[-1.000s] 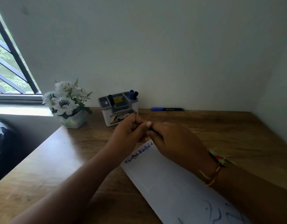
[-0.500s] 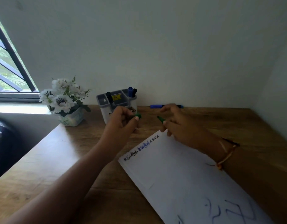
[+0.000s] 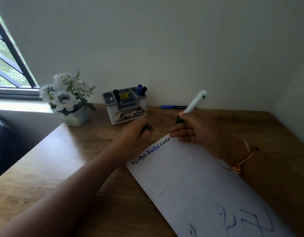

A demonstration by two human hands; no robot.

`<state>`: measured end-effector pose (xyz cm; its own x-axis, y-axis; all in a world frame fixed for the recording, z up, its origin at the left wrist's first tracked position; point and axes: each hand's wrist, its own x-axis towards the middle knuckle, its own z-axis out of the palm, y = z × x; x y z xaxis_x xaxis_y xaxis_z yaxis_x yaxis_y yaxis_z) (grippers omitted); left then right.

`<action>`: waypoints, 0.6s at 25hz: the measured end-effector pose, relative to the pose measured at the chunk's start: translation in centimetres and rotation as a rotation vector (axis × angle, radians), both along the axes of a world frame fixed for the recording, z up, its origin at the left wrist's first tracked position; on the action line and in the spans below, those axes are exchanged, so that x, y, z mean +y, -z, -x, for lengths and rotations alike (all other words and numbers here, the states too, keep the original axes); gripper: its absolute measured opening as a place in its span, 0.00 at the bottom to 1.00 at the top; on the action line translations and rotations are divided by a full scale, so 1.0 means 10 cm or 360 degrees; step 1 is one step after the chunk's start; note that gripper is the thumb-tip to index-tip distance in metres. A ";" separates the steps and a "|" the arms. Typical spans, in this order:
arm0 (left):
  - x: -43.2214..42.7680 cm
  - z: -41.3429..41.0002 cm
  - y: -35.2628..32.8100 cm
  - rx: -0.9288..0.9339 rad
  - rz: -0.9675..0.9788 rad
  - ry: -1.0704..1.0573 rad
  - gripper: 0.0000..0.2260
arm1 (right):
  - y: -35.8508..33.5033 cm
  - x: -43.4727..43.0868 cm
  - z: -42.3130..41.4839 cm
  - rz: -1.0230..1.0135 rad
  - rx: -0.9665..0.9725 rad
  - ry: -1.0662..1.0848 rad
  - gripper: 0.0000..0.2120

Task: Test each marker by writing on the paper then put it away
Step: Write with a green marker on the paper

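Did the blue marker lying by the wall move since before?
No. The blue marker still lies flat against the wall, to the right of the organizer, as before. Only the camera shifted; the hands moved, not it.

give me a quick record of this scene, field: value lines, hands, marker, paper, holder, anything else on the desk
right hand: grips a white marker with green tip end, tilted, at the far corner of the paper
left hand: closed on the green cap
paper: three short written samples along the far edge, blue scribbles at the near end
holder: three capped markers standing in it
loose marker: blue, lying by the wall
flowers: white, in a pot left of the holder
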<state>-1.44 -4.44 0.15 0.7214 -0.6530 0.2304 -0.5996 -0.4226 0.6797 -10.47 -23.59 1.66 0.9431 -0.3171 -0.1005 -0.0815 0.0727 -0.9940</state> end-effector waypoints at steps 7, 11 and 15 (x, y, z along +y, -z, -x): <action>0.00 -0.04 0.06 -0.0258 -0.0472 0.0273 0.15 | 0.20 0.01 0.02 0.0673 -0.0133 0.0134 0.12; -0.01 -0.07 0.08 -0.0294 -0.0604 0.0316 0.20 | 0.27 0.00 -0.02 0.0693 -0.0099 0.0169 0.12; -0.02 -0.08 0.10 -0.0296 -0.0641 0.0312 0.20 | 0.27 -0.03 -0.03 0.0696 -0.0059 0.0183 0.09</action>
